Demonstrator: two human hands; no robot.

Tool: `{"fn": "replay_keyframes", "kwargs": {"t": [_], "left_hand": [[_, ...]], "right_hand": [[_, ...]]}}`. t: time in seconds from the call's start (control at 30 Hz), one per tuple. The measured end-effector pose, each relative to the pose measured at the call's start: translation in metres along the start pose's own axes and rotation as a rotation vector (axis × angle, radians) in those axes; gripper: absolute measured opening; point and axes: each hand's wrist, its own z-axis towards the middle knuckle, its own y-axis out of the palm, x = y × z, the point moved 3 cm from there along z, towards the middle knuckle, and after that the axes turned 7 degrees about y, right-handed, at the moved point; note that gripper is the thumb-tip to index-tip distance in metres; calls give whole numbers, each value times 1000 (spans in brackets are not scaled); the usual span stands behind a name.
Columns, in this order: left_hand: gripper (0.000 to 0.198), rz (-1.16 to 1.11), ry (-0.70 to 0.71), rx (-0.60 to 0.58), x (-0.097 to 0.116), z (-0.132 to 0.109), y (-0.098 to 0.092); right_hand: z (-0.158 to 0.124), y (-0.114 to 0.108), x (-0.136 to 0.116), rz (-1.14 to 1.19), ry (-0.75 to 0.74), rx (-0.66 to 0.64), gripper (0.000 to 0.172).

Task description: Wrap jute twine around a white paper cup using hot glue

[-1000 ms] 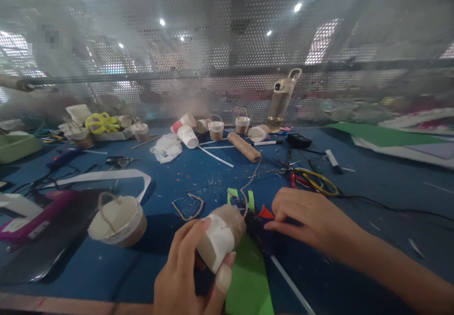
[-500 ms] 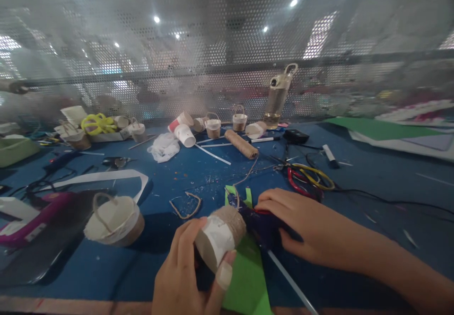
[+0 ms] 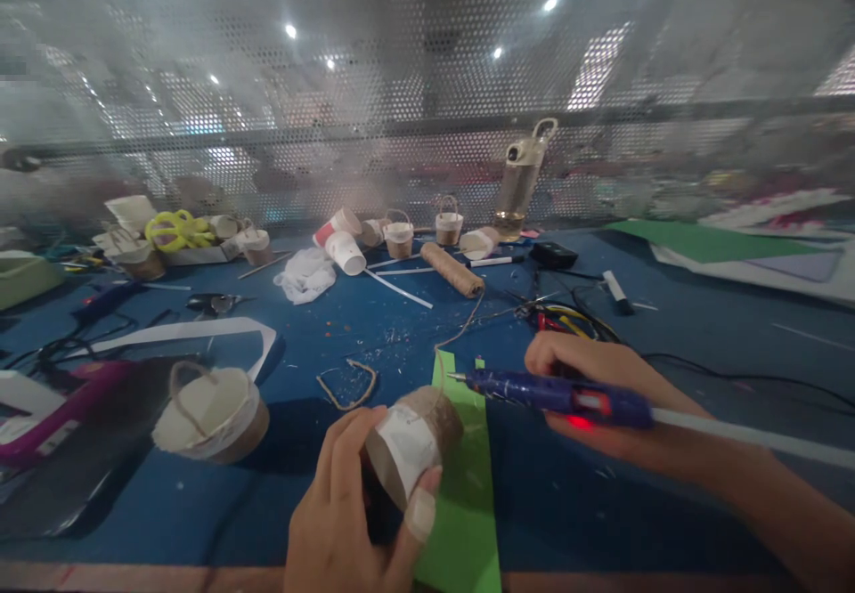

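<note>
My left hand grips a paper cup lying tilted, its far end wrapped in brown twine. From that wrapped end, a strand of twine runs back to a twine roll. In my right hand is a blue hot glue gun, lit red, with a long clear glue stick out of its back. The nozzle points left, just above and right of the cup, apart from it. Beneath both lies a green paper strip.
A small basket with a twine handle stands at the left, beside a dark tray. Further back are white cups, more small baskets, a bottle and scissors. Cables trail on the right.
My right hand has swung the glue gun from slanting down against the cup's twine end to nearly level, away to the right. My left hand keeps the cup in about the same place.
</note>
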Motion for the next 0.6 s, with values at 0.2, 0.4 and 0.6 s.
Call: {"fn": "replay_keyframes", "kwargs": {"t": [0.2,0.4,0.6], "left_hand": [[53,-2,-54,-12,-3,-2,-1],[57,10,-55,4,0,0,-2],[56,-9,-51,16,2,1,-1]], "right_hand": [[-6,12,-2,13,-226,0,14],[-1,32,9,-58,-375,-29,17],[1,31,10,-121,-458,-8,22]]}}
